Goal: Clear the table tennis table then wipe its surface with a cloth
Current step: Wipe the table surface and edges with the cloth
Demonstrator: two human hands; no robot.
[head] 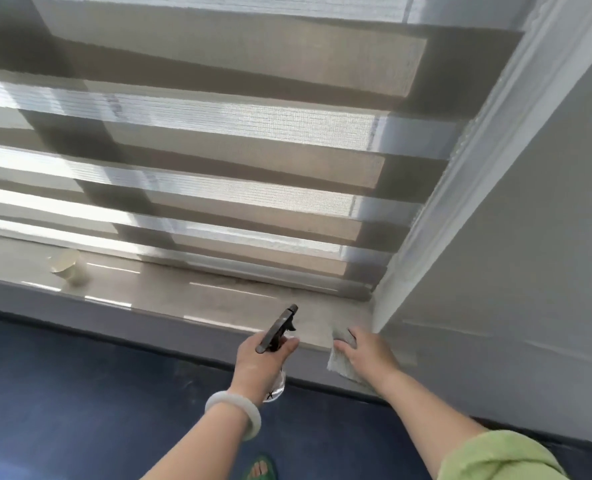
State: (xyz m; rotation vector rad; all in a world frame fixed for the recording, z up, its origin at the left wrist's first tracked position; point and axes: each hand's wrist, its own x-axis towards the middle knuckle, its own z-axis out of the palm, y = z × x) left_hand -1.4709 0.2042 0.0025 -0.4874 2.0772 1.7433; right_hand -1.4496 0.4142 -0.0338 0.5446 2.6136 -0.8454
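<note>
Left grip [258,362] was closed round a clear plastic spray bottle with a dark trigger head [279,327]. The bottle was held tilted, with its nozzle pointing up and away over the pale stone windowsill [218,299]. Right grip [364,351] lay on a crumpled grey-white cloth [338,365], fingers fairly straight on top and not wrapped round it. The cloth sat at the sill's right end, just beside the grey wall [530,271] corner, and draped over the front edge. There was a white bangle [232,410] on the left wrist and a green sleeve [495,459] on the right arm. A cream cylindrical cup or roll [67,268] lay far left on the sill, type unclear. Striped sheer blind [235,133] above, blue floor [62,393] below.
</note>
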